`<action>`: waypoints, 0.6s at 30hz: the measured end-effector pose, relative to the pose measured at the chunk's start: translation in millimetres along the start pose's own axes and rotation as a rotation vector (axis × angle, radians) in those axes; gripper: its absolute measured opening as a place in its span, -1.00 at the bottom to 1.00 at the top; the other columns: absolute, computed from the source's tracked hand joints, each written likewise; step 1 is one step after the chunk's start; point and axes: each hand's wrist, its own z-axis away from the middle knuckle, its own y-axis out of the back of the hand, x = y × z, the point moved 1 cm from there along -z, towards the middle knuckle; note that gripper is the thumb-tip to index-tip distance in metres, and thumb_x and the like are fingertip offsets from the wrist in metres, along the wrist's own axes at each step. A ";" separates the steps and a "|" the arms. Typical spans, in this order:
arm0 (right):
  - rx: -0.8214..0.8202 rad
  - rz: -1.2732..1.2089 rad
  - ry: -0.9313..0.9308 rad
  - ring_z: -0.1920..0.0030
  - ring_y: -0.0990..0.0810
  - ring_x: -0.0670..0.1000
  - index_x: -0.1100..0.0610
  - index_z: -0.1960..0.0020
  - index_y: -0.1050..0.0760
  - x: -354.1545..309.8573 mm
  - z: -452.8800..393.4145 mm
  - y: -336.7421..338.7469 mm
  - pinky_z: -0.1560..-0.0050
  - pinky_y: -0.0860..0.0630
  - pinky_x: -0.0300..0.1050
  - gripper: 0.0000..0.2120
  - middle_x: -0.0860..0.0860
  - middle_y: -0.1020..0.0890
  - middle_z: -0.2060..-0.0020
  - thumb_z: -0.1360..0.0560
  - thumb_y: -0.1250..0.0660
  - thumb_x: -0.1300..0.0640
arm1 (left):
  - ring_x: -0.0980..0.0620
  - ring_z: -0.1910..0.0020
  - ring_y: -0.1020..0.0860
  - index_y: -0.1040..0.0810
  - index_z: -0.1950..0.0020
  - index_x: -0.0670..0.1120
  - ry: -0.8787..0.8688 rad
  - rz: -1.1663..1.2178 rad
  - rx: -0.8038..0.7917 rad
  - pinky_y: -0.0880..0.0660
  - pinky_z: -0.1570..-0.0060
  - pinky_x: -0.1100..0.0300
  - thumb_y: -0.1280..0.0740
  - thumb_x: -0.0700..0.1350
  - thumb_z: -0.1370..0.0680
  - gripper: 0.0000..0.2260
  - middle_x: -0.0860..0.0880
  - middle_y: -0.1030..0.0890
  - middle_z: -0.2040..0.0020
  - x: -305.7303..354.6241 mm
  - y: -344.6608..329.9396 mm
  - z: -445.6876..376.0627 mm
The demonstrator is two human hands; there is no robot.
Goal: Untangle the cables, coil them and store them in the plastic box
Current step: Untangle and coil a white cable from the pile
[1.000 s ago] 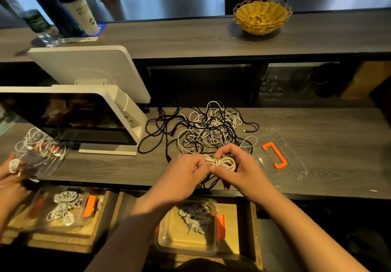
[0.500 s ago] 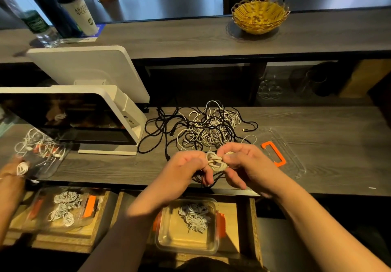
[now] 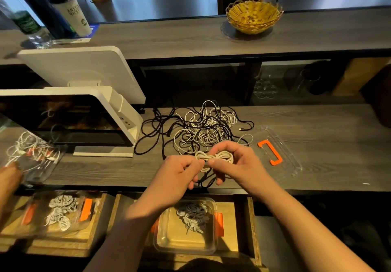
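Both hands hold a small cream-white coiled cable bundle (image 3: 214,158), looped like a figure eight, above the grey wood-grain bench (image 3: 317,149). The left hand (image 3: 179,174) fingers pinch its waist; the right hand (image 3: 237,161) fingers close around its right loop.

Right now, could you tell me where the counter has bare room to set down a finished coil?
Free: the counter right of the clear lid, and the strip between the monitor base and the left hand. Crowded: the centre, under the cable tangle, and the far-left corner with another tray of cables.
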 end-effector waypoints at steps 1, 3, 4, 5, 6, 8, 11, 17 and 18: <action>-0.020 0.011 0.000 0.29 -0.59 0.07 0.18 0.00 -0.60 -2.7 -0.5 1.3 0.31 -0.62 -0.11 -0.83 0.06 -0.63 0.19 -0.44 -0.47 0.16 | 0.15 0.42 -0.47 -0.53 0.36 -0.04 -0.015 0.011 0.010 -0.42 0.29 0.31 -0.25 -0.07 -0.67 -0.62 0.05 -0.52 0.46 0.3 -0.4 0.5; -0.056 0.033 -0.010 0.25 -0.62 0.03 0.18 0.00 -0.60 -8.2 -2.0 3.0 0.27 -0.64 -0.13 -0.83 0.03 -0.65 0.16 -0.44 -0.47 0.17 | 0.12 0.38 -0.48 -0.57 0.38 -0.06 -0.046 0.063 0.023 -0.42 0.22 0.31 -0.24 -0.08 -0.67 -0.59 0.03 -0.54 0.44 2.0 0.1 0.5; -0.074 0.025 -0.019 0.29 -0.63 0.02 0.20 -0.01 -0.60 -10.1 -2.7 3.2 0.27 -0.63 -0.15 -0.84 0.04 -0.65 0.20 -0.45 -0.45 0.18 | 0.11 0.35 -0.49 -0.59 0.38 -0.08 -0.054 0.124 0.013 -0.43 0.19 0.32 -0.24 -0.07 -0.66 -0.59 0.01 -0.56 0.43 3.3 0.6 0.6; -0.091 -0.001 -0.028 0.35 -0.62 0.01 0.22 -0.02 -0.59 -11.9 -2.8 2.8 0.29 -0.60 -0.17 -0.86 0.05 -0.64 0.26 -0.49 -0.43 0.19 | 0.09 0.32 -0.51 -0.61 0.36 -0.09 -0.060 0.198 -0.007 -0.45 0.15 0.31 -0.23 -0.05 -0.63 -0.61 -0.01 -0.59 0.40 4.6 0.9 0.5; -0.108 -0.049 -0.038 0.41 -0.59 -0.01 0.22 -0.02 -0.59 -13.7 -2.7 2.1 0.31 -0.56 -0.20 -0.89 0.06 -0.63 0.32 -0.53 -0.40 0.20 | 0.06 0.29 -0.53 -0.63 0.34 -0.11 -0.068 0.269 -0.031 -0.46 0.10 0.29 -0.21 -0.05 -0.60 -0.63 -0.03 -0.61 0.38 7.0 1.2 1.0; -0.136 -0.209 -0.071 0.50 -0.53 -0.04 0.22 0.00 -0.60 -17.1 -2.4 0.4 0.37 -0.49 -0.24 -0.89 0.07 -0.58 0.42 -0.55 -0.34 0.20 | 0.04 0.24 -0.57 -0.65 0.32 -0.10 -0.072 0.427 -0.069 -0.47 0.02 0.27 -0.20 -0.07 -0.57 -0.65 -0.06 -0.62 0.36 12.1 0.5 2.9; -0.220 -0.484 -0.126 0.55 -0.49 -0.11 0.23 -0.01 -0.60 -19.7 -1.5 -2.0 0.45 -0.44 -0.29 -0.85 0.07 -0.56 0.45 -0.54 -0.36 0.14 | 0.02 0.25 -0.57 -0.64 0.33 -0.14 -0.053 0.735 -0.119 -0.52 0.07 0.23 -0.20 -0.13 -0.54 -0.68 -0.12 -0.58 0.37 19.5 -3.2 5.7; -0.282 -0.842 -0.116 0.52 -0.52 -0.14 0.32 -0.12 -0.56 -12.5 6.4 -10.3 0.39 -0.51 -0.37 -0.63 0.20 -0.56 0.36 -0.46 -0.51 0.09 | -0.04 0.37 -0.59 -0.43 0.42 -0.37 -0.076 1.002 -0.113 -0.57 0.19 0.16 -0.31 -0.16 -0.48 -0.65 -0.25 -0.42 0.35 27.3 -13.1 6.4; -0.268 -0.798 -0.111 0.48 -0.54 -0.13 0.31 -0.14 -0.55 -12.5 7.9 -10.7 0.37 -0.53 -0.35 -0.62 0.23 -0.56 0.30 -0.47 -0.50 0.08 | -0.02 0.38 -0.58 -0.48 0.46 -0.25 -0.088 0.939 -0.082 -0.56 0.16 0.18 -0.29 -0.15 -0.49 -0.66 -0.25 -0.47 0.41 24.7 -11.8 5.5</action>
